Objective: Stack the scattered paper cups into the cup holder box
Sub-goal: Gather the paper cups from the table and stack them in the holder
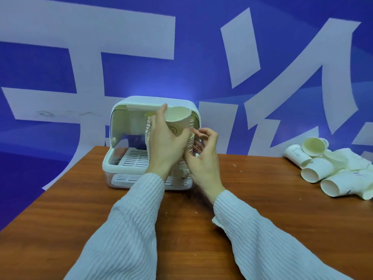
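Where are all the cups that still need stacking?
In the head view, the loose cups lie in a heap at the right edge of the wooden table, against the blue wall, well right of the cup holder box.

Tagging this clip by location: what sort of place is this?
Probably a staged recording or demo spot, not a kitchen: a printed blue backdrop with huge white characters hangs behind a wooden table holding only a cup box and loose cups.

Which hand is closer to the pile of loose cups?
Right. The right hand is in front of the box, left of the pile; the left hand, gripping a cup, sits farther left.
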`<state>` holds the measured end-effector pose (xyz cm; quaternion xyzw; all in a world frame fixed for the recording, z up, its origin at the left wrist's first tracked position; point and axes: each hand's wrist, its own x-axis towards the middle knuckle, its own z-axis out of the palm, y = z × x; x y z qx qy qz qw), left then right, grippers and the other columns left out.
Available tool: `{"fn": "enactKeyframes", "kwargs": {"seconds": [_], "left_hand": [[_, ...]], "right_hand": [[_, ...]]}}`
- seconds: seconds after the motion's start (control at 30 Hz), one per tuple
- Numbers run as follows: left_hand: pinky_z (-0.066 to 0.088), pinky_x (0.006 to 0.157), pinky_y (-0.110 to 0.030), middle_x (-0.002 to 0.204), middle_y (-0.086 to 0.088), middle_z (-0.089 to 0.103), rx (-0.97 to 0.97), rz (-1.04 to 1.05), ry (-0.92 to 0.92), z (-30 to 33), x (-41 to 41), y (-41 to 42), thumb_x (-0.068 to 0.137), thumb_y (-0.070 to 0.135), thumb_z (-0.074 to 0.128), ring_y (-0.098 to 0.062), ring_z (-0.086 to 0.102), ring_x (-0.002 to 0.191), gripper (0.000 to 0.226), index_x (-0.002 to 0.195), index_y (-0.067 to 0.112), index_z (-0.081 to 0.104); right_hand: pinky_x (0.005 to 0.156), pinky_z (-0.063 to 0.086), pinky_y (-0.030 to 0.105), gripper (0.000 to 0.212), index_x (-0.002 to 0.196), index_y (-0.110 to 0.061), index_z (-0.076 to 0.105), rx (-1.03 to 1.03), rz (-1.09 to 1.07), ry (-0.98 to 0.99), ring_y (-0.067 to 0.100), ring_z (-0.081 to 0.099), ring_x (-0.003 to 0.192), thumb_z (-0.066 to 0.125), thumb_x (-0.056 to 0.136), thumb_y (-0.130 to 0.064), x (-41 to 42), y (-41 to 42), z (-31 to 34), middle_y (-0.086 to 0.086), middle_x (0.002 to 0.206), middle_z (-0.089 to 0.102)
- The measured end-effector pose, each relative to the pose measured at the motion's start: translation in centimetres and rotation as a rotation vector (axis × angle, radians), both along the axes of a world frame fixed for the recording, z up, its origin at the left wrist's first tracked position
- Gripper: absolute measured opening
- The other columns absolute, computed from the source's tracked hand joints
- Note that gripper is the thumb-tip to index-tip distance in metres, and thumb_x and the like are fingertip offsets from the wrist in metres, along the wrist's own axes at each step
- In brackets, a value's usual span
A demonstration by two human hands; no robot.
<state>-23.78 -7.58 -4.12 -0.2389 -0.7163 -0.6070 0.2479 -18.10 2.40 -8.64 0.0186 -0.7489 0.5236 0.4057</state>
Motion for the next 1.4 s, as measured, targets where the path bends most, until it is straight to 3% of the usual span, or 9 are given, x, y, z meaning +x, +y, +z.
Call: {"fn": "enactKeyframes", "kwargs": {"seconds": [0.2, 0.37, 0.5, 0.77, 0.9, 1.03, 1.13, 1.27, 1.4], "left_hand": [[0.024, 0.117, -0.05, 0.147, -0.002, 0.039, -0.479, 0.153, -0.036, -1.0, -0.4, -0.8, 0.084, 0.073, 0.039, -0.028, 0.027, 0.141, 0.074, 0.144, 0.033, 0.054], [0.014, 0.123, -0.053, 0.162, -0.003, 0.029, -0.519, 0.206, 0.015, -1.2, 0.5, -1.3, 0.088, 0.077, 0.038, -0.026, 0.012, 0.152, 0.078, 0.149, 0.031, 0.05], [0.02, 0.121, -0.056, 0.146, -0.007, 0.051, -0.326, 0.303, 0.363, -1.0, 3.8, 0.1, 0.09, 0.047, 0.059, -0.031, 0.028, 0.148, 0.052, 0.133, 0.019, 0.062], [0.035, 0.111, -0.049, 0.131, -0.001, 0.057, -0.316, -0.116, 0.349, -3.8, 12.3, 8.9, 0.087, 0.04, 0.058, -0.03, 0.045, 0.132, 0.044, 0.126, 0.019, 0.064], [0.032, 0.109, -0.037, 0.135, 0.005, 0.051, -0.417, -0.285, 0.242, -5.7, 16.2, 11.5, 0.091, 0.038, 0.061, -0.019, 0.042, 0.13, 0.043, 0.131, 0.023, 0.059], [0.029, 0.112, -0.036, 0.139, 0.004, 0.05, -0.508, -0.366, 0.282, -7.9, 17.5, 11.6, 0.092, 0.034, 0.064, -0.015, 0.04, 0.133, 0.045, 0.135, 0.021, 0.058], [0.03, 0.112, -0.035, 0.141, 0.005, 0.048, -0.551, -0.383, 0.246, -8.8, 17.5, 11.2, 0.094, 0.034, 0.063, -0.014, 0.039, 0.133, 0.046, 0.138, 0.023, 0.055], [0.026, 0.107, -0.029, 0.14, 0.006, 0.048, -0.559, -0.386, 0.203, -9.1, 17.5, 11.2, 0.095, 0.034, 0.063, -0.012, 0.041, 0.131, 0.046, 0.138, 0.024, 0.054], [0.031, 0.108, -0.03, 0.139, 0.006, 0.048, -0.578, -0.408, 0.212, -9.4, 17.8, 11.3, 0.094, 0.034, 0.063, -0.012, 0.043, 0.129, 0.046, 0.139, 0.024, 0.054]], "right_hand": [[0.099, 0.053, 0.019, 0.085, 0.154, -0.032, 0.026, -0.05, 0.055, -0.048, -0.001, 0.057, 0.127, 0.078, 0.09, -0.011, 0.2, 0.0, -0.6, -0.012, 0.142, 0.049], [0.101, 0.049, 0.016, 0.089, 0.159, -0.038, 0.018, -0.012, 0.049, -0.126, -0.001, 0.053, 0.13, 0.075, 0.093, -0.02, 1.5, -0.1, -0.8, -0.013, 0.151, 0.042], [0.101, 0.044, 0.014, 0.083, 0.158, -0.043, 0.021, 0.093, -0.09, -0.175, 0.001, 0.05, 0.131, 0.068, 0.096, -0.013, 5.4, 3.4, -0.4, -0.012, 0.155, 0.04], [0.105, 0.046, 0.033, 0.057, 0.146, -0.028, 0.048, 0.187, -0.608, -0.348, 0.011, 0.051, 0.125, 0.057, 0.091, -0.019, 16.3, 17.2, -2.0, -0.005, 0.141, 0.048], [0.117, 0.035, 0.046, 0.04, 0.13, -0.031, 0.065, 0.283, -0.936, -0.532, 0.028, 0.036, 0.144, 0.057, 0.091, -0.025, 18.8, 22.7, -3.2, 0.006, 0.157, 0.039], [0.124, 0.022, 0.048, 0.057, 0.151, -0.029, 0.048, 0.161, -0.98, -0.652, 0.03, 0.016, 0.156, 0.057, 0.095, -0.037, 19.4, 25.9, -4.1, 0.013, 0.168, 0.02], [0.124, 0.024, 0.05, 0.072, 0.159, -0.018, 0.032, 0.22, -0.991, -0.698, 0.033, 0.023, 0.154, 0.055, 0.095, -0.039, 19.0, 27.4, -4.4, 0.009, 0.165, 0.032], [0.116, 0.033, 0.047, 0.069, 0.155, -0.016, 0.039, 0.214, -1.119, -0.648, 0.033, 0.042, 0.139, 0.053, 0.095, -0.046, 18.6, 27.1, -4.2, 0.012, 0.149, 0.051], [0.12, 0.031, 0.048, 0.07, 0.157, -0.024, 0.036, 0.211, -1.043, -0.554, 0.029, 0.032, 0.149, 0.056, 0.095, -0.047, 18.5, 27.5, -4.1, 0.01, 0.16, 0.037]]}}
